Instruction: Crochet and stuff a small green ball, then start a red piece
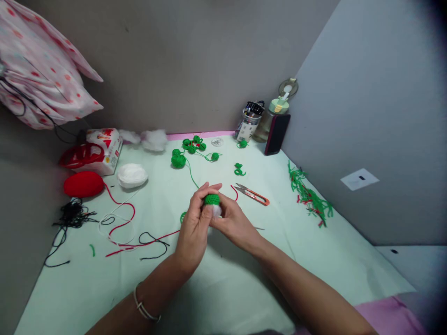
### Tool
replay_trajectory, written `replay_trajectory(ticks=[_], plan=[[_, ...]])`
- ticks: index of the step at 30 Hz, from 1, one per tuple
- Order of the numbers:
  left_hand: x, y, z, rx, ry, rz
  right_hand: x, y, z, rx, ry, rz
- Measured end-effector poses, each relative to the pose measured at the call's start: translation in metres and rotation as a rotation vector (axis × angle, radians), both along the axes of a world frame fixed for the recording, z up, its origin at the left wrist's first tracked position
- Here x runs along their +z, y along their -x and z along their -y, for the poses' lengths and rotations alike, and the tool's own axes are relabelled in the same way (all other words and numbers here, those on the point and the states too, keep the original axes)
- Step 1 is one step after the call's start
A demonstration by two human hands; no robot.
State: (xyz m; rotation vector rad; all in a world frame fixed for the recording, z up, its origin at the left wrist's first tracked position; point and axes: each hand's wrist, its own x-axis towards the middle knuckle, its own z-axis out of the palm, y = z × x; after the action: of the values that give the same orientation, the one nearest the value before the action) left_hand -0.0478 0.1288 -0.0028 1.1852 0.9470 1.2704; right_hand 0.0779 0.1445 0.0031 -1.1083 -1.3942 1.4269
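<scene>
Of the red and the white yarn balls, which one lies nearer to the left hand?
The white yarn ball: it lies to the right of the red yarn ball, on the side toward the left hand.

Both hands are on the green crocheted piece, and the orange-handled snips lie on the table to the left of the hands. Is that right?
Not quite: the head view shows the orange-handled snips on the table to the right of the hands. Left hand and right hand are indeed on the green crocheted piece.
</scene>
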Motion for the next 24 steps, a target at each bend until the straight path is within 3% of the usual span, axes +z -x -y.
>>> replay_trajectory(ticks=[5, 7, 9, 12, 16, 20, 24], plan=[[0.001, 0.008, -0.009, 0.018, 0.115, 0.089, 0.003, -0.011, -0.004, 0.091, 0.072, -0.025], [0.004, 0.013, -0.016, 0.069, 0.136, 0.136, 0.01, -0.02, -0.006, 0.083, -0.015, 0.059], [0.007, 0.017, -0.021, 0.092, 0.145, 0.151, 0.015, -0.026, -0.008, -0.013, -0.13, 0.061], [0.009, 0.017, -0.022, 0.042, 0.177, 0.16, 0.017, -0.028, -0.009, -0.132, -0.169, -0.146], [0.005, 0.014, -0.02, -0.001, 0.166, 0.154, 0.017, -0.028, -0.008, -0.1, -0.005, -0.386], [0.0, 0.015, -0.02, 0.011, 0.103, 0.136, 0.019, -0.031, -0.009, -0.126, -0.019, -0.165], [-0.001, 0.014, -0.019, -0.02, 0.059, 0.116, 0.019, -0.033, -0.01, 0.098, -0.025, 0.118]])
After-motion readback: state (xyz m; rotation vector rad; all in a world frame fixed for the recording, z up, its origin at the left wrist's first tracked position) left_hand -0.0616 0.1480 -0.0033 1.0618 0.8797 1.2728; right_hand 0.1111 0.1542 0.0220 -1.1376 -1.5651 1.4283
